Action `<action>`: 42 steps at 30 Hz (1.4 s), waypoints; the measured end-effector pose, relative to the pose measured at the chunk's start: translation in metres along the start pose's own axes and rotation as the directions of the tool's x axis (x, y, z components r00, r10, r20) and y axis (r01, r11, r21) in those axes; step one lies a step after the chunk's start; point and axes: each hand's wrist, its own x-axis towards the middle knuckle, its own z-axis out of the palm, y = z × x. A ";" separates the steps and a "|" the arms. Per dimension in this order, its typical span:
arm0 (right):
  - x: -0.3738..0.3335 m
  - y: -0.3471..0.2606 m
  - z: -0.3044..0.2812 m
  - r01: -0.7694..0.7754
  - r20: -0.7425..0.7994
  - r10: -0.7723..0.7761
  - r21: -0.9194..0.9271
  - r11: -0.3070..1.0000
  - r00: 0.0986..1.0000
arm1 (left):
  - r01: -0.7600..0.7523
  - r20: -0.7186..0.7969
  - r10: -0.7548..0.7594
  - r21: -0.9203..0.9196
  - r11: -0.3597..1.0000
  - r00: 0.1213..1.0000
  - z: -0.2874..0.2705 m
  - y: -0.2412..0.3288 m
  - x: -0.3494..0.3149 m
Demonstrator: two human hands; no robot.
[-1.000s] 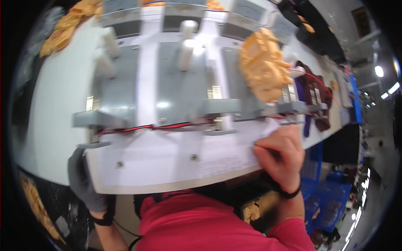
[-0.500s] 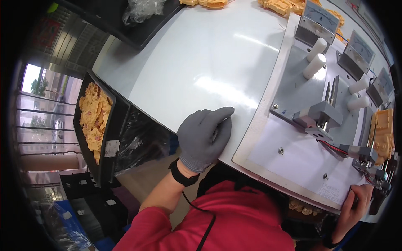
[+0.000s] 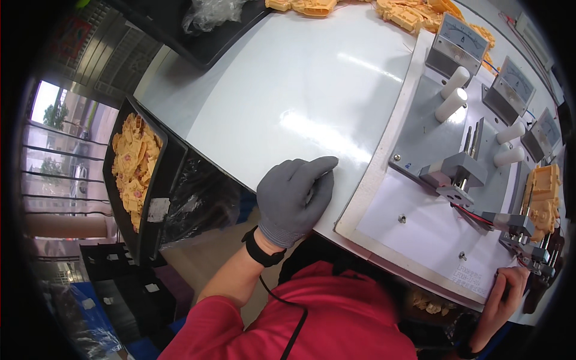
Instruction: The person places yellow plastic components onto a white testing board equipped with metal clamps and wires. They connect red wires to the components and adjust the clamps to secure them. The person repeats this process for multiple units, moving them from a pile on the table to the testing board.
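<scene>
My left hand (image 3: 295, 198), in a grey knit glove, rests on the front edge of the white table (image 3: 252, 120). Its fingers are curled in, with nothing visible in them. My right hand (image 3: 507, 293) is bare and lies at the front right corner of the test fixture (image 3: 384, 210). Those fingers are bent and closed; what they hold, if anything, cannot be made out. Just behind them are small grey clamps with metal rods (image 3: 528, 249). An orange plastic housing (image 3: 543, 192) sits beyond these clamps. A toggle switch (image 3: 462, 256) stands left of my right hand.
Analog panel meters (image 3: 459, 42) line the fixture's far side, near white posts (image 3: 451, 105). A larger grey clamp (image 3: 459, 171) has red and black wires. Orange parts (image 3: 414, 15) lie at the back. Black bins stand left, one holding orange pieces (image 3: 135, 162), another clear plastic (image 3: 210, 15).
The view has shifted slightly. My left hand keeps its pose on the table edge. My right hand stays by the fixture corner, its fingers a little more bent.
</scene>
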 end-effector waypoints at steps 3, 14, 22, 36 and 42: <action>0.000 -0.001 -0.001 -0.006 0.011 0.006 0.004 1.000 1.000 | 0.007 0.003 -0.007 -0.004 1.000 1.000 0.000 0.001 0.000; -0.001 0.000 0.004 0.036 -0.037 -0.036 -0.010 0.999 0.999 | -0.014 -0.035 0.014 0.006 1.000 0.999 0.002 -0.004 -0.001; -0.001 0.001 0.003 0.041 -0.039 -0.041 -0.006 0.999 0.998 | -0.023 -0.045 0.023 0.004 1.000 0.999 0.003 -0.004 -0.001; -0.002 -0.013 0.004 0.030 -0.092 -0.027 0.025 0.999 0.995 | -0.018 0.007 0.018 -0.011 1.000 1.000 -0.002 -0.001 0.002; 0.007 -0.020 0.007 0.052 -0.137 -0.045 0.046 0.998 0.989 | 0.046 -0.037 -0.052 -0.145 0.988 0.998 0.010 -0.009 -0.011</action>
